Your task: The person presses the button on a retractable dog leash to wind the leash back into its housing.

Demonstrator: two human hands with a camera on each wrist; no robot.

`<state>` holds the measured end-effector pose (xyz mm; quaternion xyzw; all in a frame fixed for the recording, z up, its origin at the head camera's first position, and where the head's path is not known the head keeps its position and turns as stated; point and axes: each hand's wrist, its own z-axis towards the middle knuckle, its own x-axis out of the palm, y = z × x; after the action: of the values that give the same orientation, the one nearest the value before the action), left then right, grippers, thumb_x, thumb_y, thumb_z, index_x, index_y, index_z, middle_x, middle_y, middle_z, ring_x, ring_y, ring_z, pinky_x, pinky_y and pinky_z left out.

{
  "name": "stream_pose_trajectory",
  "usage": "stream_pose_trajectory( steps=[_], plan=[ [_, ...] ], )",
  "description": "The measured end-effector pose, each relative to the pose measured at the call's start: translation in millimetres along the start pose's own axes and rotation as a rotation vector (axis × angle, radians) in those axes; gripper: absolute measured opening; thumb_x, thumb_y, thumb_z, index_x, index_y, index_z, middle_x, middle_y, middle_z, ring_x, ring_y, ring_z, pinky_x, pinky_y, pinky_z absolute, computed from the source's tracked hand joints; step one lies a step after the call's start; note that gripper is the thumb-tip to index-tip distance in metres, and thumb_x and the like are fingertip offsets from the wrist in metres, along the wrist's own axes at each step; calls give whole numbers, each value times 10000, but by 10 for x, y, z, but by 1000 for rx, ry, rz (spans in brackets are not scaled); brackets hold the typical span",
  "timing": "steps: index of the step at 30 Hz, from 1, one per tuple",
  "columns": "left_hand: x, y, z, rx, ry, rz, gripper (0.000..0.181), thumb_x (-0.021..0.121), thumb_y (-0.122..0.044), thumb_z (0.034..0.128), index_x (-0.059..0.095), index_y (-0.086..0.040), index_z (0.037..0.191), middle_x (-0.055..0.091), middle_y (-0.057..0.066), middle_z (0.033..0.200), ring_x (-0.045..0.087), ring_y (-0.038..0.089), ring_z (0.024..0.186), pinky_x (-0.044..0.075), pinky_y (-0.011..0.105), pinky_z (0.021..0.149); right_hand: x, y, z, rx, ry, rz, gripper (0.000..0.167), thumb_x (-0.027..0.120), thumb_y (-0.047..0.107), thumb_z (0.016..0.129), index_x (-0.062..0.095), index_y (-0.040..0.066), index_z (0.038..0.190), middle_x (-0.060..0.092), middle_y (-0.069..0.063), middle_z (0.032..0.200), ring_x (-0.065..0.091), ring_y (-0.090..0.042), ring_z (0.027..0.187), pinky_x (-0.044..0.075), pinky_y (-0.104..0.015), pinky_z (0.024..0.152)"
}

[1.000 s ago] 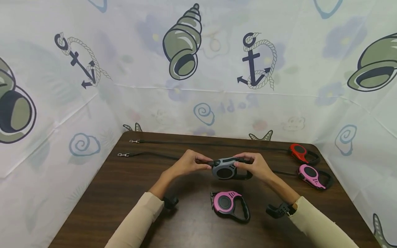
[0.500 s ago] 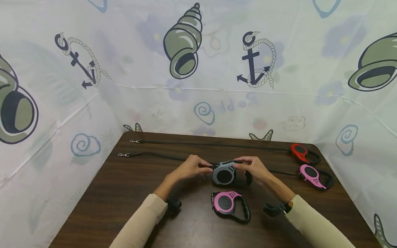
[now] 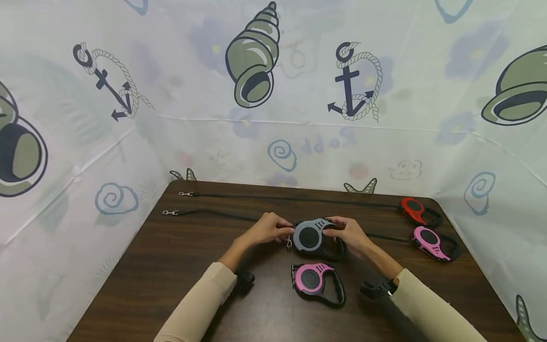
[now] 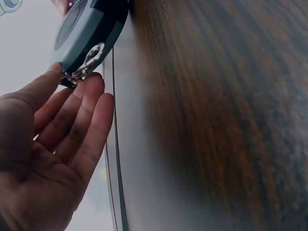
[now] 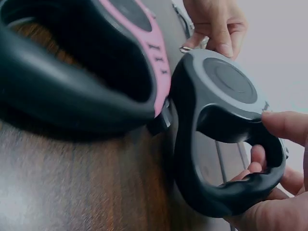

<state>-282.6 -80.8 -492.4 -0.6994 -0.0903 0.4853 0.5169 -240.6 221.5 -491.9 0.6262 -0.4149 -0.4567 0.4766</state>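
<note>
Both hands hold a grey retractable leash [image 3: 308,237] with a black handle above the middle of the table. My left hand [image 3: 268,229] pinches its left end, where a small metal clip [image 3: 289,242] hangs down; the left wrist view shows the clip [image 4: 92,57] beside the fingertips. My right hand [image 3: 351,233] grips the leash's upper right, thumb on the front and fingers behind the handle [image 5: 211,195]. Just below, nearer the front, a pink leash [image 3: 309,279] lies on the table with its black handle to the right.
At the table's right back lie a red leash [image 3: 412,209] and another pink leash [image 3: 428,241]. Their black cords stretch left across the wooden table [image 3: 171,270], ending in metal clips [image 3: 186,194] at the left back. A patterned sheet [image 3: 192,142] stands behind.
The grey leash has tilted so its round face and handle loop show more fully, and its clip has come into view. Both hands have lowered slightly, still holding it.
</note>
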Motion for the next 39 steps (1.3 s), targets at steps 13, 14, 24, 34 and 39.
stream_pose_trajectory(
  steps=[13, 14, 24, 34, 39],
  plan=[
    [45, 49, 39, -8, 35, 89, 241, 723, -209, 1029, 809, -23, 1157, 779, 48, 791, 710, 150, 662, 520, 194, 577, 71, -56, 0, 15, -26, -372, 581, 845, 241, 911, 632, -71, 1353, 709, -108, 1024, 597, -201, 927, 473, -295, 814],
    [45, 52, 32, -11, 36, 91, 242, 721, -209, 1030, 809, -26, 1160, 780, 48, 793, 706, 148, 657, 515, 192, 574, 77, -53, -2, 12, -26, -398, 580, 847, 253, 909, 638, -69, 1344, 712, -97, 1010, 598, -199, 918, 470, -302, 817],
    [46, 90, -19, -38, 52, 75, 247, 722, -221, 1031, 811, -49, 1184, 773, 42, 800, 662, 120, 616, 516, 202, 573, 82, -106, -44, -42, -19, -594, 567, 825, 390, 907, 707, -10, 1292, 692, -108, 1110, 579, -221, 939, 476, -348, 782],
    [-40, 171, -82, 16, -23, 140, 249, 683, -248, 1054, 819, -70, 1162, 802, 41, 951, 644, 71, 747, 488, 230, 636, -31, -171, -119, -112, -104, -686, 506, 727, 459, 993, 742, 45, 1283, 665, -146, 1237, 622, -276, 1077, 527, -506, 935],
    [-93, 198, -104, 32, -79, 196, 246, 674, -238, 1054, 816, -72, 1167, 803, 65, 1107, 727, 168, 983, 580, 343, 842, -96, -164, -161, -135, -116, -710, 499, 709, 447, 1009, 733, 38, 1294, 659, -179, 1300, 620, -367, 1188, 504, -593, 1014]
  ],
)
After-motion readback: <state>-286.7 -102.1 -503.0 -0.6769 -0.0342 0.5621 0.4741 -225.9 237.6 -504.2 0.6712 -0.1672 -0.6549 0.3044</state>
